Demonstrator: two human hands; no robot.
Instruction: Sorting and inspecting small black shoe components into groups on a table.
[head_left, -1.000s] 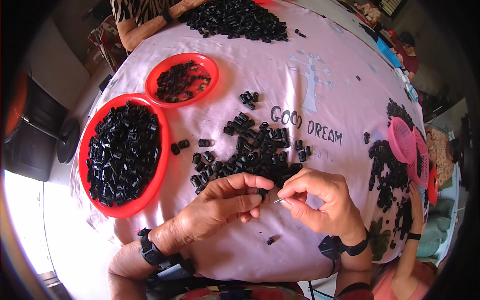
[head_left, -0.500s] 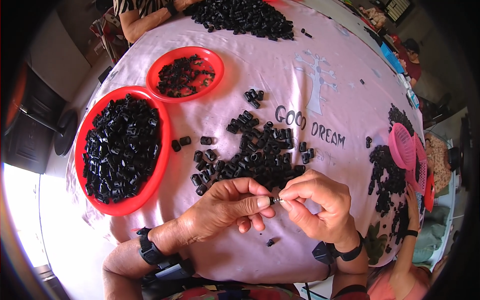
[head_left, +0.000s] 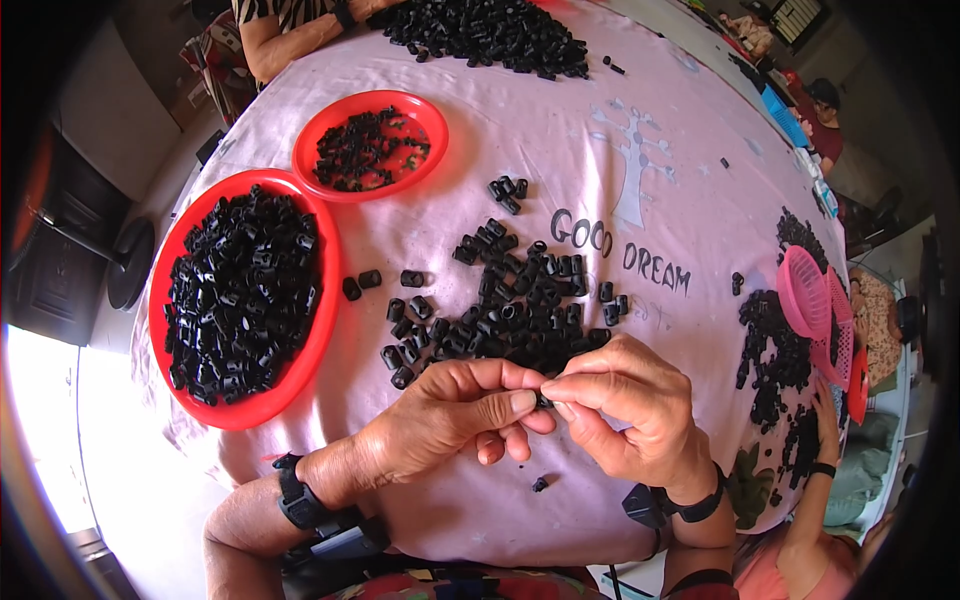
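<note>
Thumb and fingers of my left hand (head_left: pixel 450 405) grip a small black plastic part (head_left: pixel 544 401), most of it hidden by fingertips. At its right end my right hand (head_left: pixel 635 405) pinches with thumb and forefinger, touching the left fingertips. Just beyond both hands lies a loose pile of short black plastic cylinders (head_left: pixel 510 315), some lying apart from it. One tiny black piece (head_left: pixel 540 484) rests on the pink cloth between my forearms.
A large red basin (head_left: pixel 334 330) at left holds many black cylinders. Behind it, a smaller red plate (head_left: pixel 437 125) holds small black bits. More black parts (head_left: pixel 490 38) are heaped at the far edge near another person's arm (head_left: pixel 285 50). Pink baskets (head_left: pixel 803 290) and another person's arm (head_left: pixel 824 430) are at right.
My right hand has shifted slightly left, closer to the left fingertips. The shiny end of the part, visible before, is now covered by the fingers.
</note>
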